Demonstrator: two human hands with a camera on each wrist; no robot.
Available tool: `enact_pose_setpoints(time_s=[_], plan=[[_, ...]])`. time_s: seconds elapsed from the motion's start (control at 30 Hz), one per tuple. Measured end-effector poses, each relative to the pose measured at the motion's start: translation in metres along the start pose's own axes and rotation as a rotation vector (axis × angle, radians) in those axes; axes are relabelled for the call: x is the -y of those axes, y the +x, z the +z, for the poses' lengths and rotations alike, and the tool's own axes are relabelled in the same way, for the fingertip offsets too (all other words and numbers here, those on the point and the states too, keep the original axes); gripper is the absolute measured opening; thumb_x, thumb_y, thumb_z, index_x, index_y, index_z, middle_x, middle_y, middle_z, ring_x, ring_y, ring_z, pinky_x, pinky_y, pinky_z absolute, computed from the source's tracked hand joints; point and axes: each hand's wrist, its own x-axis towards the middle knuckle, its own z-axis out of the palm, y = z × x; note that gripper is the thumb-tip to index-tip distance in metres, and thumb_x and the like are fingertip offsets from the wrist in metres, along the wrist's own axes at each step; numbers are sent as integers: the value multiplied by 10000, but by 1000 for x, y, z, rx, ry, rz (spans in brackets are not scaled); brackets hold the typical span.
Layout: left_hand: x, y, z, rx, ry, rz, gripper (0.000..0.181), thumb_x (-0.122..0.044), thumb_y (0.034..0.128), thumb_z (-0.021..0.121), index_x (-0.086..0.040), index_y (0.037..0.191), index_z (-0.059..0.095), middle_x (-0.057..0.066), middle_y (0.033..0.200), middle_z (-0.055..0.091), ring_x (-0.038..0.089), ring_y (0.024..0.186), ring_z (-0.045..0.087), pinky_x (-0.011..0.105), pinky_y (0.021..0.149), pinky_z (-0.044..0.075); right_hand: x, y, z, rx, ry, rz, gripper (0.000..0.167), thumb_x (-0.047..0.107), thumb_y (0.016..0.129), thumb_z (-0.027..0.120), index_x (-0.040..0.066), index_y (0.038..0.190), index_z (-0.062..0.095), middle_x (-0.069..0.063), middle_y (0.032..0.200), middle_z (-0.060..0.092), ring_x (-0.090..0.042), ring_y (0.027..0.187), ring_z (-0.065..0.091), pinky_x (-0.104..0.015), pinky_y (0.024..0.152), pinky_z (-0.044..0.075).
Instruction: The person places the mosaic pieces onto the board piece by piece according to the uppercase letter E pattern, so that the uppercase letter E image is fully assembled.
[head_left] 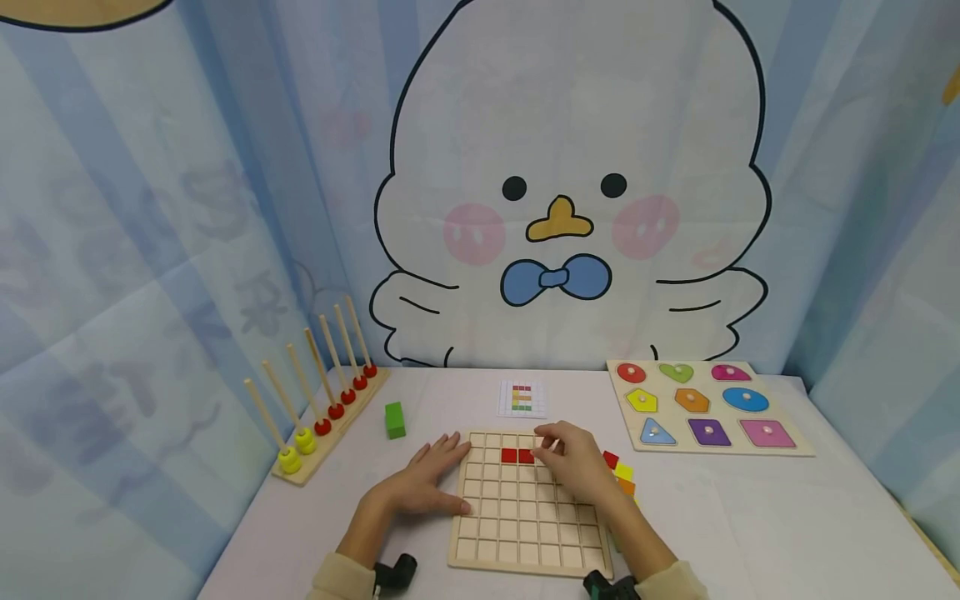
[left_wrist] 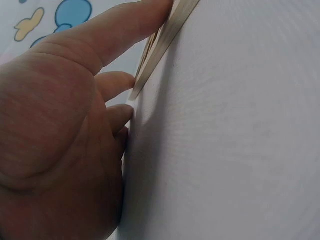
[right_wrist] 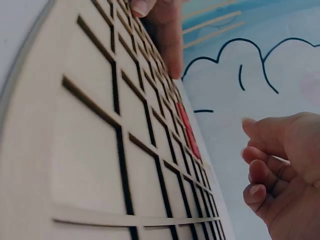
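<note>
Two red square tiles [head_left: 509, 456]: sitting in pale wooden grid board [head_left: 487, 530]. Left hand [head_left: 422, 483]: resting outspread against its edge. Right hand [head_left: 579, 468]: hovering nearby, grip hidden. Apparently row-filling; next probably needing cell alignment.

At one o'clock on the grid board [head_left: 528, 531], the right hand [head_left: 575, 460] is hiding some cells; at three, the forearm [head_left: 633, 527] is partly covering coloured tiles [head_left: 623, 472]. Beyond twelve, the card [head_left: 522, 399] is showing faint marks too small to read.
</note>
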Motion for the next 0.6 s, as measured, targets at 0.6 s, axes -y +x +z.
enact_pose_setpoints(time_s=[0.6], plan=[[0,1,0,-3,1,1,1024,-539,845,795,-143,1650,304,140,1749,152,342,1636,54,582,1314,22,-10,-5,-53,14,-73,56,385,258,972,748,148,1336,687,-57,1174,689,-178,933,555,-211,755,519]])
